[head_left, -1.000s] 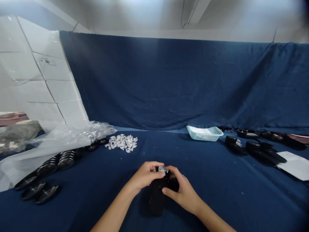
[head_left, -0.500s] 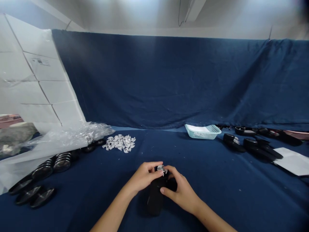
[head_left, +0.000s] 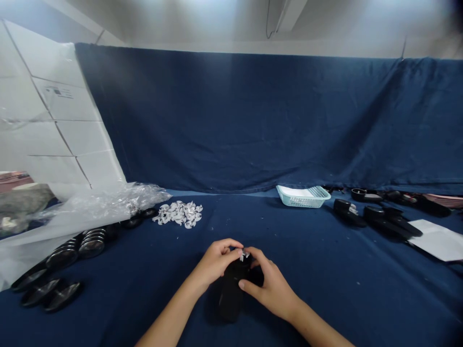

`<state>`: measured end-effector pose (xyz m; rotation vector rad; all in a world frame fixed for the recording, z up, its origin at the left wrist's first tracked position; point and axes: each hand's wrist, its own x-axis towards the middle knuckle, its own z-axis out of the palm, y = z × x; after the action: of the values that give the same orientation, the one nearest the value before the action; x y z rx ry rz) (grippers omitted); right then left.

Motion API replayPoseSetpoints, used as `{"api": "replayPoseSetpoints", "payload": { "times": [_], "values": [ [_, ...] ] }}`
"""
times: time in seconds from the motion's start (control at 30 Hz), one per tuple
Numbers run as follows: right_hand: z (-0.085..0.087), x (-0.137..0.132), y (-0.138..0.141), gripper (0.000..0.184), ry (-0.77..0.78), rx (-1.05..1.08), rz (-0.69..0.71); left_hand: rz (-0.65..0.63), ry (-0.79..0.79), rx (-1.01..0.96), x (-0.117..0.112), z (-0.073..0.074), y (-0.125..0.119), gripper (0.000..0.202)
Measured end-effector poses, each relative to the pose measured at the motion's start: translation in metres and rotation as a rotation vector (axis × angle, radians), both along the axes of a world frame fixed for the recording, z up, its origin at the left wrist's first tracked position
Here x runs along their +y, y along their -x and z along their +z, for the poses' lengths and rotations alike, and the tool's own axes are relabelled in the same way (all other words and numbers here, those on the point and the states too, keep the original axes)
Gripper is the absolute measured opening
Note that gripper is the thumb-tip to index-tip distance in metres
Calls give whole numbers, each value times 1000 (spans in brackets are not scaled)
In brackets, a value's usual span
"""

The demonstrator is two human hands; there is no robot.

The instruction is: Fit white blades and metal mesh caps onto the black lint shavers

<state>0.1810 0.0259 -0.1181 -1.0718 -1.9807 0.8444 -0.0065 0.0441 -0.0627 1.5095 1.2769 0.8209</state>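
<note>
A long black part [head_left: 230, 300] lies on the blue cloth in front of me, its far end between my hands. My left hand [head_left: 216, 262] pinches a small white plastic piece [head_left: 242, 256] between thumb and fingers at that far end. My right hand [head_left: 272, 285] curves around the black part's right side, thumb on the near side and fingers at the far end. The fingers hide much of the white piece, so I cannot tell how it sits on the black part.
A pile of white plastic pieces [head_left: 179, 213] lies ahead on the left. Round black parts [head_left: 92, 242] line the left side beside plastic sheeting [head_left: 108, 205]. A light blue basket [head_left: 306, 197] stands by the blue curtain [head_left: 231, 120]. Black parts [head_left: 387, 222] and a white sheet [head_left: 439, 239] lie right.
My left thumb and fingers have closed further over the white piece, covering more of it. My right hand keeps nearly the same hold on the black part.
</note>
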Motion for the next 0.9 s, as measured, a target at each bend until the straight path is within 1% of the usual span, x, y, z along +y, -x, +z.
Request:
{"api": "replayPoseSetpoints", "payload": {
  "times": [0.23,0.5,0.73,0.9],
  "values": [
    [0,0,0,57,-1,-10,-4,18,-6,-8,0,-1,-2,32],
    [1,-3,1,58,8,-46,-17,48,33,-32,6,-9,-3,31],
    [2,-6,2,50,8,-82,-10,112,2,-47,4,-11,-8,27],
    [2,-6,2,50,15,-83,-13,120,-2,-55,4,-12,-9,26]
  ]
}}
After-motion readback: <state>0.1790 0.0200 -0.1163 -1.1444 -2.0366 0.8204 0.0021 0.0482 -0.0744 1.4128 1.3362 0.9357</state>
